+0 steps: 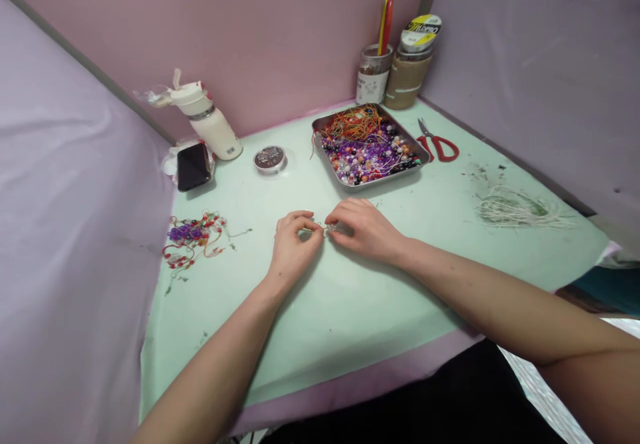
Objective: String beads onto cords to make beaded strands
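Note:
Both my hands meet near the middle of the pale green tabletop [370,304]. Between finger and thumb, my left hand [297,241] pinches a thin cord. My right hand [367,231] has its thumb and forefinger closed around a small clear bead [331,227] at the cord's end. The cord is too fine to follow far, and part of it is hidden by the fingertips. Just beyond my hands stands a metal tray [385,183] full of purple, black, white and orange beads, with tangled orange cord in its far corner.
Red-handled scissors [445,149] lie right of the tray, near a bundle of white cord [520,209]. Finished-looking beaded strings [193,234] lie at left. Behind are a phone [194,167], a white bottle [217,134], a round spool [269,159] and two jars [374,84].

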A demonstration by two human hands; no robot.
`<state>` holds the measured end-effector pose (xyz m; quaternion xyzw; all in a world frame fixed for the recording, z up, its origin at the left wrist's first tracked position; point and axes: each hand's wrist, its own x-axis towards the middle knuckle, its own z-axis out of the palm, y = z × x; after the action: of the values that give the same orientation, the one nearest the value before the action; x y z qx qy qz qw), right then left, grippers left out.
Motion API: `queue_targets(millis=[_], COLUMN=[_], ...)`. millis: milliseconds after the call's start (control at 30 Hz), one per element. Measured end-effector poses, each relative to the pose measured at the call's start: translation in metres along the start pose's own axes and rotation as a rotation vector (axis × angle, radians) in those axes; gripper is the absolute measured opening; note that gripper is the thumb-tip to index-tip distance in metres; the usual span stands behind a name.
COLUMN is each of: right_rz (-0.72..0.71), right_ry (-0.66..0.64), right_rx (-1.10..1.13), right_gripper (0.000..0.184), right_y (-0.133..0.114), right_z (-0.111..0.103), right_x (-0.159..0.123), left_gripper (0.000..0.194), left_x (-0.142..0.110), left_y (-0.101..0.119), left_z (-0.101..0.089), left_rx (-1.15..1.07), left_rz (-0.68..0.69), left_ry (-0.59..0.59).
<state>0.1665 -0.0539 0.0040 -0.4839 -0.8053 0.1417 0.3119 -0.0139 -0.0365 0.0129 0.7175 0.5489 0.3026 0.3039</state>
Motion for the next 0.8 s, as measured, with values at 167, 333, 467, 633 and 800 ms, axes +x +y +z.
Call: queue_targets(millis=[167, 333, 467, 633, 800], right_rz=[0.048, 0.113, 0.073, -0.072, -0.097], right_ry=[0.007, -0.061, 0.076, 0.216, 0.210], right_rx=[-0.019, -0.040, -0.015, -0.016, -0.047], right_gripper=[0.010, 0.011, 0.016, 0.014, 0.016], right_y=[0.001, 0.003, 0.004, 0.003, 0.000], right_z=[-0.002, -0.001, -0.003, -0.006, -0.006], right_x=[0.001, 0.000, -0.001, 0.000, 0.001], left_gripper=[0.007, 0.009, 0.014, 0.014, 0.012], left_x=[0.003, 0.004, 0.003, 0.002, 0.003], left_y=[-0.002, 0.001, 0.006, 0.008, 0.007], left_z=[-0.003, -0.003, -0.005, -0.007, -0.007], left_rx=[-0.019, -0.254, -0.424, -0.476, -0.495], left_rz=[0.019, -0.048, -0.158, -0.168, -0.149], left_ry=[0.034, -0.035, -0.090, -0.112, -0.141])
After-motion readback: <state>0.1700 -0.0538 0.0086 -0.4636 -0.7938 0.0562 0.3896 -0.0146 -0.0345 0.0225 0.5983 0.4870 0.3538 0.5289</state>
